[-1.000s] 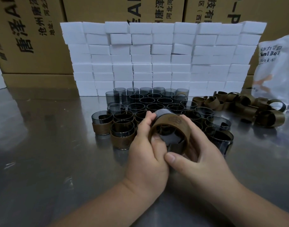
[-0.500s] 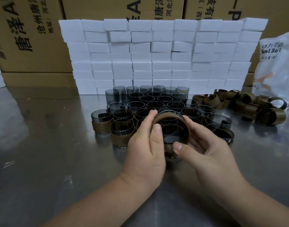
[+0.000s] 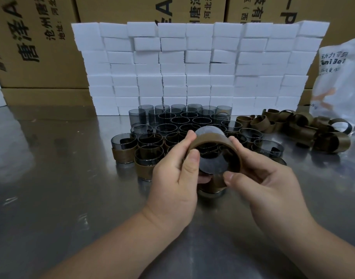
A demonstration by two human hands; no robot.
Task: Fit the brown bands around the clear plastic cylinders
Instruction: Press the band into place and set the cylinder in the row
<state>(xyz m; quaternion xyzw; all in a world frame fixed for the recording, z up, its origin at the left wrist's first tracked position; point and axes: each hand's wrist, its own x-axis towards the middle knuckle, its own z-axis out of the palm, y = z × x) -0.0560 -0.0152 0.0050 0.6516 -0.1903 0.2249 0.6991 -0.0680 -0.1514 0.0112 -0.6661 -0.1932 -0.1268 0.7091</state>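
Both hands hold one smoky clear plastic cylinder (image 3: 211, 164) with a brown band (image 3: 210, 138) wrapped around it, tilted so its open mouth faces me, just above the steel table. My left hand (image 3: 175, 176) grips its left side, thumb on the rim. My right hand (image 3: 267, 178) grips the right side, thumb at the lower rim. Behind them stands a cluster of bare cylinders (image 3: 184, 119). Three banded cylinders (image 3: 149, 158) sit at the cluster's front left. A heap of loose brown bands (image 3: 301, 127) lies at the right.
A wall of stacked white foam blocks (image 3: 192, 67) stands behind the cylinders, with cardboard boxes (image 3: 31, 41) behind it. A white printed plastic bag (image 3: 341, 81) leans at the far right. The steel table (image 3: 62, 198) reflects light at the left and front.
The banded cylinder has been turned in both hands, so its open mouth now faces me. The hands stay in about the same spot in front of the cluster.
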